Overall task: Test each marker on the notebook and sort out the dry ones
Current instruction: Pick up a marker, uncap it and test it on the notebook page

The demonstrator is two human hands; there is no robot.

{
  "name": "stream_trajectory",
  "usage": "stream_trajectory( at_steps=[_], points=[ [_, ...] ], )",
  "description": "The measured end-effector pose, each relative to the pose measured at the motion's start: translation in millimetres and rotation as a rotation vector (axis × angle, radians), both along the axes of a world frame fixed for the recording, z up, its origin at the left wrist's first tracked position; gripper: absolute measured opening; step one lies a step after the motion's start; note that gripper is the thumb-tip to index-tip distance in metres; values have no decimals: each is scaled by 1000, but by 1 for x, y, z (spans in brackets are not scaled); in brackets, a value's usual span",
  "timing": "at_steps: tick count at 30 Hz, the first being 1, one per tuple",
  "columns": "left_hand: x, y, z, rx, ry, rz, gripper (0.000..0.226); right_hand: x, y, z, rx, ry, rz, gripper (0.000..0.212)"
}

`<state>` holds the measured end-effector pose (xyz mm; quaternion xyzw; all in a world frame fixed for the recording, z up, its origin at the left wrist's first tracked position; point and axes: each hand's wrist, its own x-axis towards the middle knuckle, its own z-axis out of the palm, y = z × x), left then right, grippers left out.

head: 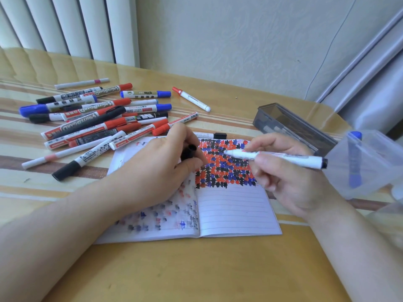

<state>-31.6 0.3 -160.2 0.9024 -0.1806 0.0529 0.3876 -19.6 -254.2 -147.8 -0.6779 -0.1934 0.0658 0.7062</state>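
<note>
An open lined notebook (229, 205) is laid flat on a glossy striped wooden table (196, 269), its right page covered across the top with a dense patch of red, black and blue test marks, the lower lines of that page left unmarked. Fainter marks are seen on the left page. A white marker (279, 158) with a black end is held by the right hand (292, 177), pinched between thumb and curled fingers, its uncapped tip pointed left above the coloured patch; whether the tip touches the paper cannot be told. A black cap (189, 151) is gripped in the curled fingers of the left hand (159, 168), which is rested on the left page with the cap's open end turned up. A loose pile of markers (98, 114) with red, blue and black caps is spread on the table beyond the left hand, and 1 red-capped marker (192, 99) is laid apart to its right. A dark grey tray (292, 125) is set on the table beyond the right hand. At the right edge, a clear plastic box (370, 164) is seen, with 1 blue marker (354, 160) stood upright inside it.
</note>
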Motion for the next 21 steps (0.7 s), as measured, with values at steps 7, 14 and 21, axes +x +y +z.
stream_trajectory(
  at_steps=[7, 14, 21],
  points=[
    [3, 1, 1, 110, -55, 31, 21, -3, 4, 2, 85, 85, 176, 63],
    [1, -1, 3, 96, -60, 29, 22, 0, 5, -2, 57, 62, 123, 44],
    [0, 0, 1, 103, -86, 2, 24, -2, 11, -2, 33, 114, 63, 22]
  ],
)
